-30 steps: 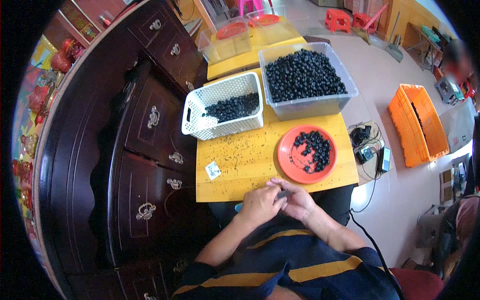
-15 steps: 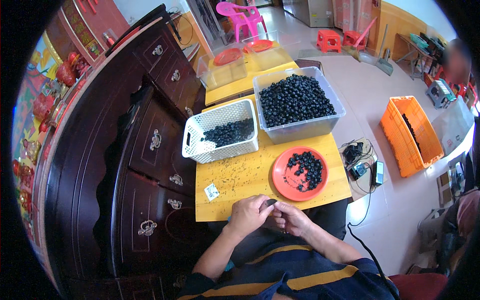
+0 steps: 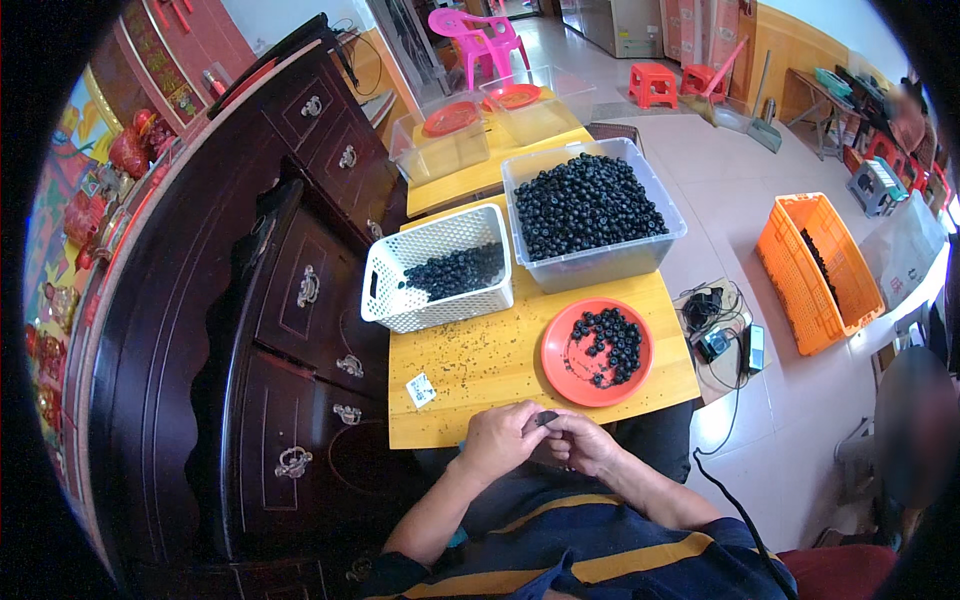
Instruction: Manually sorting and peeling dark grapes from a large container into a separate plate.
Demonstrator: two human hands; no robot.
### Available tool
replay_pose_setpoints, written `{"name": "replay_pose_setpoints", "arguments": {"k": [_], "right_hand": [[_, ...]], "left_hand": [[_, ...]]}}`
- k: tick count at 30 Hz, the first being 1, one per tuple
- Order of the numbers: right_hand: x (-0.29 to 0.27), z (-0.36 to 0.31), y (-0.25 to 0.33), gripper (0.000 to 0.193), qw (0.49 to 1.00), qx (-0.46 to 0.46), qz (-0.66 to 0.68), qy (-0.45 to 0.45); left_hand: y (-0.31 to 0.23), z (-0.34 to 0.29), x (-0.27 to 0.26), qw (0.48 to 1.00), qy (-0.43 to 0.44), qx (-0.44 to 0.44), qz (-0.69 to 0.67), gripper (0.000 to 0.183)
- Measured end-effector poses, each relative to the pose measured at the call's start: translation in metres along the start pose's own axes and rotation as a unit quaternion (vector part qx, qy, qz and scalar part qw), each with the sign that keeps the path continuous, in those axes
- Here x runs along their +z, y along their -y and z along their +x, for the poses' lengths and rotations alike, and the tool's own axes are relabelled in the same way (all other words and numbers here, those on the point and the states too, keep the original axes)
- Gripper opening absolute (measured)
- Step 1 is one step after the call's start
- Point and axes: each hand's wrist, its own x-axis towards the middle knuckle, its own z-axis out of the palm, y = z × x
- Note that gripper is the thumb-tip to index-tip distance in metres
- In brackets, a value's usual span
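Observation:
My left hand [image 3: 500, 440] and my right hand [image 3: 588, 446] meet at the near edge of the yellow table [image 3: 460, 385]. Between their closed fingertips shows a small dark flat piece [image 3: 546, 418]; its exact kind is too small to make out. Just beyond my right hand, a red plate [image 3: 562, 378] holds small round black parts [image 3: 622, 345], some with ring-shaped tops, along with dark crumbs. A clear plastic bin [image 3: 600, 254] behind it is heaped with similar black parts. To its left, a white perforated basket [image 3: 440, 312] has a smaller pile of them.
Black scraps and a small white printed card [image 3: 420, 390] lie on the table. Dark wooden drawers [image 3: 300, 375] stand close on the left. An orange crate [image 3: 835, 322], cables and small devices [image 3: 715, 345] are on the right. Other people are at the right edge.
My hands stay together at almost the same spot, and the dark piece between my fingertips is turned slightly. The whole view has shifted a little. People at the right have moved.

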Motion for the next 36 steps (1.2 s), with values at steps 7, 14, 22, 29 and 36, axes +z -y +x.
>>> {"name": "replay_pose_setpoints", "arguments": {"k": [7,14,22,29,36], "right_hand": [[0.002,-0.004,0.006,0.007,0.996,-0.055,-0.070,0.020],[0.005,-0.004,0.011,0.015,0.995,-0.046,-0.055,0.071],[0.001,-0.002,0.007,0.012,0.996,0.003,0.064,0.065],[0.003,-0.004,0.010,0.015,0.995,-0.018,0.087,0.048],[-0.004,-0.002,0.021,0.017,0.988,-0.066,0.056,0.125]], "left_hand": [[-0.005,0.002,-0.006,0.997,0.027,-0.023,-0.072,0.023],[0.010,-0.005,0.002,0.989,-0.009,-0.041,-0.144,0.028],[-0.002,-0.005,0.009,0.989,-0.112,0.039,-0.090,0.027],[0.001,0.003,0.012,0.988,-0.111,0.013,-0.109,0.023],[0.007,0.014,-0.016,0.999,-0.011,0.002,-0.039,0.039]]}}
